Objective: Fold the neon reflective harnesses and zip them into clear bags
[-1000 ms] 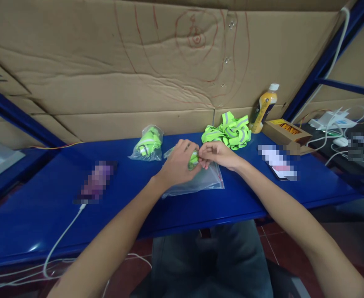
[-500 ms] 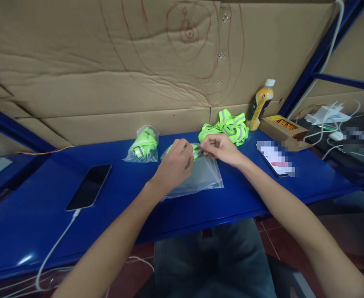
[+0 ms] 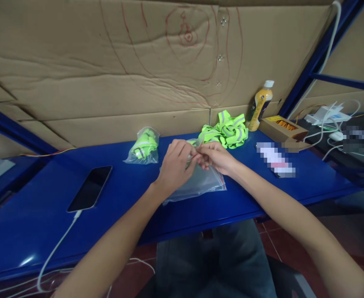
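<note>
My left hand and my right hand meet over the middle of the blue table. Their fingertips are pinched together at the edge of a clear plastic bag, which has bright green strap inside. My hands cover most of that bag. Beneath them lies a flat clear zip bag with a red line along its right edge. Left of my hands stands a filled clear bag of green reflective strap. A loose heap of the same green strap lies just behind my right hand.
A phone on a white cable lies at the left. Toward the right are another phone, a juice bottle and an open cardboard box. A cardboard wall closes off the back of the table.
My right hand has shifted slightly left and down. Its fingertips now meet those of my left hand, where a gap showed before. The green strap between them is more covered.
</note>
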### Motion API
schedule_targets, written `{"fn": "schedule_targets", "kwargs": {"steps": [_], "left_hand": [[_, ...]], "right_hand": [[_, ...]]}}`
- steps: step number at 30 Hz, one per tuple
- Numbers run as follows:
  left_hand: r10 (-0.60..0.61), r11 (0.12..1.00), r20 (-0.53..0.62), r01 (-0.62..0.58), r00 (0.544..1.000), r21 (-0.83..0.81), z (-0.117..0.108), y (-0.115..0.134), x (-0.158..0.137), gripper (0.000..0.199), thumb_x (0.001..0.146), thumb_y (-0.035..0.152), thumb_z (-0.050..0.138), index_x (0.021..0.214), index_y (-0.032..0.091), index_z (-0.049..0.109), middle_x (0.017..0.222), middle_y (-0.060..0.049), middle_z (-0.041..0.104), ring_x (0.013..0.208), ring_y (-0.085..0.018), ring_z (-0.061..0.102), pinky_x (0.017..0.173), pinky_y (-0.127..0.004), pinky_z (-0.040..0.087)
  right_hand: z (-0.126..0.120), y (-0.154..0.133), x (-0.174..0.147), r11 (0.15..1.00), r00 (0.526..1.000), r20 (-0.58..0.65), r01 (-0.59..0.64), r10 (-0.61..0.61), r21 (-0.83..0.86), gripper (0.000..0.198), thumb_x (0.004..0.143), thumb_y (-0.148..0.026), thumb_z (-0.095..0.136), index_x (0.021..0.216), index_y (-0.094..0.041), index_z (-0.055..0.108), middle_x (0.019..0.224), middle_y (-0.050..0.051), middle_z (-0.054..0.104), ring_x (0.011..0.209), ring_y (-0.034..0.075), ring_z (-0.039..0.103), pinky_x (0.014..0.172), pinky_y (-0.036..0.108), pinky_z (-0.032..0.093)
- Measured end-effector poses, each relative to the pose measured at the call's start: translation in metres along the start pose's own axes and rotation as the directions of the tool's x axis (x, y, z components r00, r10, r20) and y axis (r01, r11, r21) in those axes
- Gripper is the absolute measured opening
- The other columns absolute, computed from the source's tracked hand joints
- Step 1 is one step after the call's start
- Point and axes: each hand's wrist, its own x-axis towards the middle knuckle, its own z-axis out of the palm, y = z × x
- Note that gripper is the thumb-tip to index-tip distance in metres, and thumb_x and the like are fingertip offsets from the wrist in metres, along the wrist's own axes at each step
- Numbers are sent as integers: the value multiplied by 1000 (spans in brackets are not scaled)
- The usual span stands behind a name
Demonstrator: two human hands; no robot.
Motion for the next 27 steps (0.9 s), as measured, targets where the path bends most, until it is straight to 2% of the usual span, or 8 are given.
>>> {"fn": "schedule_targets", "kwargs": {"steps": [3,6,9,15,22,27], "left_hand": [[8,998,-141,-16,990,-56,-1,0,2,11,107,29,62,100,22,59,102,-7,67,102,-25,63,91,-41,55],[-16,998,-205,2,979,-70,-2,1,4,8,102,22,65,95,22,61,98,-6,67,96,-24,64,86,-39,55],[-30,997,-216,12,976,-81,-1,2,4,9,94,15,67,93,22,62,95,-5,68,95,-24,64,85,-38,54],[-44,997,-201,31,978,-69,0,3,2,14,87,12,68,94,22,62,96,-4,69,96,-24,64,85,-38,56],[-113,993,-260,99,959,-64,-2,4,3,7,88,14,68,88,21,67,95,-4,73,90,-22,72,82,-36,59],[-196,978,-242,172,950,-116,-6,6,4,12,88,13,65,79,20,68,85,-3,72,78,-18,72,74,-34,57]], "right_hand": [[-5,-1,-1,994,992,67,110,-111,14,51,81,-60,92,73,-15,69,62,0,66,50,9,58,46,21,45],[-7,0,0,983,977,112,182,-182,3,53,82,-63,90,74,-15,70,64,0,66,53,8,56,50,22,44],[-6,2,1,983,977,104,184,-186,26,46,80,-55,92,74,-15,71,65,-1,68,53,8,57,52,22,45],[-8,2,0,991,983,125,130,-131,12,31,78,-38,95,77,-15,73,70,0,73,57,9,64,55,22,52],[-10,1,1,991,976,168,136,-136,9,36,77,-41,98,87,-13,77,72,2,76,61,10,69,58,23,57],[-3,3,1,983,979,118,176,-169,-49,37,77,-44,98,84,-14,77,71,1,75,60,12,71,54,22,56]]}}
